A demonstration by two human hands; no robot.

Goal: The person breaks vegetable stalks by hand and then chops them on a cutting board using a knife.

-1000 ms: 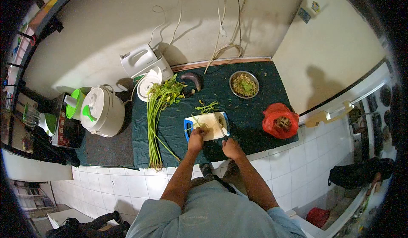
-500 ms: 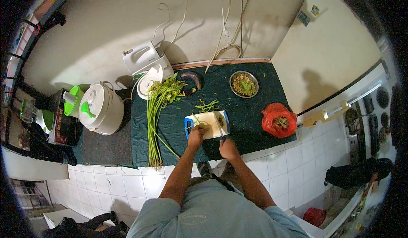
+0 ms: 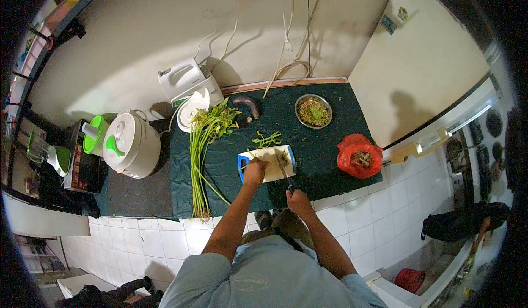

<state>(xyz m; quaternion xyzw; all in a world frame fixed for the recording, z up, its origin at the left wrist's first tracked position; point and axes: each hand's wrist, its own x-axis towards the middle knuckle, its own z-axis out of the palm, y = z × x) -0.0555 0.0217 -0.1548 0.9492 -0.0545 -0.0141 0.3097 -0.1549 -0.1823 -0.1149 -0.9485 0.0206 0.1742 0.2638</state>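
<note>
On the dark green cloth lies a white cutting board with blue ends. My left hand is closed over its left part, holding green stems whose tips show beside the fingers. My right hand grips the black handle of a knife, whose blade slants across the right part of the board. Small chopped green bits sit near the blade. Just behind the board are loose green cut stems. A large bunch of long-stemmed leafy greens lies to the left.
A metal bowl of chopped food stands at the back right, and a red plastic bag near the right edge. An eggplant, a white mixer and a white rice cooker are at the back and left.
My right hand has moved slightly toward my body with the knife, and the blade now angles further up the board. My left hand remains over the board's left part.
</note>
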